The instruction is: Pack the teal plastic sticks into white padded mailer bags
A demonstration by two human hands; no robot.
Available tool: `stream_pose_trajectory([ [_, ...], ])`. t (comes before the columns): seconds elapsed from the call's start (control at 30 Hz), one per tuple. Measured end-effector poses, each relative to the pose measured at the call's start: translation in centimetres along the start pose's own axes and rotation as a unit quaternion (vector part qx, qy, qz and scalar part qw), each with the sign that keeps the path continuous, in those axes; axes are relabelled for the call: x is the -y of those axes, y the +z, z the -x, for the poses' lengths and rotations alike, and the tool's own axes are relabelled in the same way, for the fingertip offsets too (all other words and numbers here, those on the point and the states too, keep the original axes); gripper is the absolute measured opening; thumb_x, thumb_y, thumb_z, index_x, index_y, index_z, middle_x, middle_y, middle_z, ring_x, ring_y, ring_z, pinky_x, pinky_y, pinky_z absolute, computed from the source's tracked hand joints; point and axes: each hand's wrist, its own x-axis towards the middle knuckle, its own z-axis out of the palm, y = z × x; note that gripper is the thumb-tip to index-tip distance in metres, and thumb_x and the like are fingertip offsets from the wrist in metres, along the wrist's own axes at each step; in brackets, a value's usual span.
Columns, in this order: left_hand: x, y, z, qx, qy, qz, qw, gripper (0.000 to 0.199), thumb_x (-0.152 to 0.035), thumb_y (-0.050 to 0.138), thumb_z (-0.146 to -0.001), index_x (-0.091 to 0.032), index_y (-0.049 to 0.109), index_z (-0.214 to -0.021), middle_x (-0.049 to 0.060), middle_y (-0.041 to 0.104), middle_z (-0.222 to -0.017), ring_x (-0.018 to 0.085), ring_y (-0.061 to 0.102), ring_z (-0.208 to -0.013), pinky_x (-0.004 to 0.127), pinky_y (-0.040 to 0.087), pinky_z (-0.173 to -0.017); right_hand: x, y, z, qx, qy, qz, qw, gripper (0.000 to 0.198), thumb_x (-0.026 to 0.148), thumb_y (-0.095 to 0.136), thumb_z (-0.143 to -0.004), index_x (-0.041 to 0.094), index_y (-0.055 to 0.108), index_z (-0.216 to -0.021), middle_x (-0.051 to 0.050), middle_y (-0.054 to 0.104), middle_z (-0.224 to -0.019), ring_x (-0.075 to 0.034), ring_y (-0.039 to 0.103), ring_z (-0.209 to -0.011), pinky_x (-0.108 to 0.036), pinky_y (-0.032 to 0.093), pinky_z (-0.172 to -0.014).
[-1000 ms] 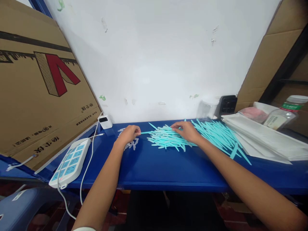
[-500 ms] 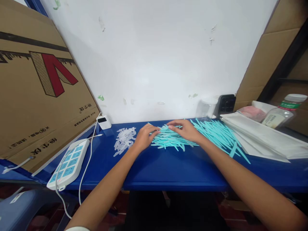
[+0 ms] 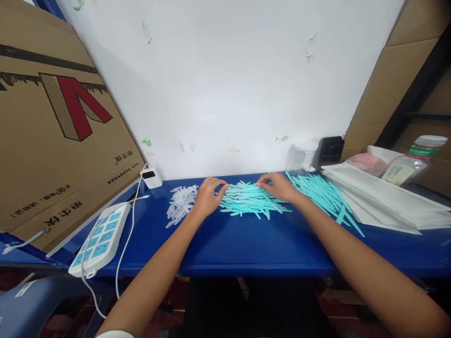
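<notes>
Thin turquoise plastic sticks (image 3: 246, 202) lie heaped on the blue table in front of me, mostly lengthwise from left to right. At the heap's upper left end, my left hand (image 3: 208, 197) is closed, thumb and forefinger pinched; what is between the fingertips is too small to make out. My right hand (image 3: 278, 186) pinches at the upper right side of the heap, with the end of a turquoise stick at its fingertips. Just left of my left hand is a pile of small whitish translucent plastic pieces (image 3: 179, 205). More turquoise sticks (image 3: 322, 195) are spread behind my right forearm.
A white power strip (image 3: 102, 239) with cables and a small white device (image 3: 151, 178) are at left, beside a large cardboard box (image 3: 52, 141). White paper envelopes (image 3: 384, 195), a bottle (image 3: 410, 162), a clear jar (image 3: 301, 157) and a black device (image 3: 330, 152) stand at right.
My hands have drawn apart: the left has shifted slightly left, the right to the right, uncovering more of the middle heap. The view has tilted slightly.
</notes>
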Motion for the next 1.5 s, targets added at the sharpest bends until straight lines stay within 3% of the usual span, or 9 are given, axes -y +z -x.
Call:
stream_pose_trajectory([
  [0.1, 0.3, -0.4, 0.0, 0.001, 0.005, -0.01, 1.0, 0.025, -0.035, 0.053, -0.104, -0.021, 0.073, -0.1, 0.008, 0.075, -0.102, 0.024, 0.063, -0.103, 0.039, 0.048, -0.097, -0.4, 0.4, 0.0, -0.026, -0.023, 0.081, 0.996, 0.024, 0.037, 0.063, -0.092, 0.021, 0.079, -0.084, -0.006, 0.079, -0.089, -0.025, 0.066, -0.091, -0.034, 0.046, -0.079],
  [0.27, -0.1, 0.4, 0.5, 0.054, 0.028, 0.021, 0.998, 0.023, -0.041, 0.062, -0.099, -0.021, 0.073, -0.097, 0.008, 0.074, -0.1, 0.024, 0.063, -0.102, 0.037, 0.049, -0.092, -0.4, -0.2, 0.1, -0.036, 0.001, 0.11, 0.993, 0.026, 0.036, 0.06, -0.095, 0.021, 0.079, -0.085, -0.004, 0.078, -0.085, -0.022, 0.067, -0.084, -0.031, 0.043, -0.07],
  [0.47, 0.1, 1.2, 0.6, 0.094, 0.045, 0.009, 0.995, 0.025, -0.045, 0.063, -0.098, -0.021, 0.072, -0.101, 0.009, 0.073, -0.101, 0.025, 0.062, -0.103, 0.036, 0.049, -0.089, -1.9, -0.8, -0.3, -0.059, 0.099, 0.204, 0.972, 0.027, 0.037, 0.059, -0.096, 0.021, 0.08, -0.09, -0.007, 0.079, -0.088, -0.024, 0.07, -0.085, -0.031, 0.044, -0.072],
  [0.67, 2.9, -2.4, -0.2, 0.066, -0.068, -0.218, 0.971, 0.026, -0.035, 0.051, -0.103, -0.02, 0.07, -0.104, 0.012, 0.071, -0.096, 0.028, 0.061, -0.099, 0.037, 0.046, -0.086, -4.7, -1.4, -0.7, -0.092, 0.188, 0.249, 0.946, 0.031, 0.033, 0.054, -0.098, 0.017, 0.08, -0.105, -0.016, 0.079, -0.102, -0.031, 0.071, -0.096, -0.035, 0.046, -0.076],
  [0.83, 5.1, -4.8, 0.1, 0.11, -0.173, -0.298, 0.932, 0.022, -0.034, 0.055, -0.099, -0.021, 0.072, -0.104, 0.013, 0.073, -0.099, 0.029, 0.065, -0.098, 0.034, 0.047, -0.08, -5.4, -1.5, -1.0, -0.085, 0.223, 0.254, 0.937, 0.035, 0.038, 0.053, -0.097, 0.017, 0.081, -0.099, -0.018, 0.079, -0.102, -0.031, 0.072, -0.097, -0.036, 0.047, -0.078],
  [0.97, 6.3, -5.3, 0.2, 0.172, -0.209, -0.275, 0.923, 0.016, -0.034, 0.063, -0.093, -0.022, 0.074, -0.096, 0.012, 0.075, -0.099, 0.029, 0.068, -0.096, 0.032, 0.047, -0.078, -5.0, -0.5, -2.0, -0.073, 0.249, 0.239, 0.936, 0.05, 0.058, 0.052, -0.095, 0.018, 0.081, -0.089, -0.017, 0.079, -0.09, -0.031, 0.073, -0.089, -0.036, 0.049, -0.073],
  [1.1, 7.4, -6.2, 0.4, 0.189, -0.211, -0.227, 0.932, 0.015, -0.036, 0.068, -0.088, -0.023, 0.075, -0.094, 0.008, 0.075, -0.092, 0.025, 0.068, -0.086, 0.03, 0.044, -0.07, -4.8, 1.0, -3.3, -0.044, 0.267, 0.234, 0.934, 0.061, 0.071, 0.057, -0.086, 0.014, 0.08, -0.086, -0.022, 0.077, -0.089, -0.034, 0.073, -0.086, -0.038, 0.051, -0.069],
  [1.3, 8.4, -7.7, 0.6, 0.238, -0.244, -0.125, 0.932, 0.029, -0.042, 0.084, -0.071, -0.02, 0.074, -0.087, 0.003, 0.072, -0.077, 0.019, 0.066, -0.068, 0.027, 0.041, -0.057, -5.5, 1.5, -3.6, -0.006, 0.285, 0.228, 0.931, 0.043, 0.055, 0.069, -0.081, 0.014, 0.079, -0.083, -0.018, 0.077, -0.084, -0.032, 0.074, -0.084, -0.036, 0.053, -0.07],
  [1.5, 7.7, -7.7, 0.7, 0.297, -0.272, -0.097, 0.91, 0.047, -0.057, 0.088, -0.057, -0.021, 0.073, -0.084, 0.004, 0.073, -0.077, 0.022, 0.068, -0.068, 0.026, 0.04, -0.052, -5.8, 1.1, -3.6, -0.006, 0.302, 0.232, 0.925, 0.038, 0.047, 0.069, -0.082, 0.012, 0.08, -0.093, -0.02, 0.077, -0.088, -0.032, 0.075, -0.09, -0.035, 0.053, -0.071],
])
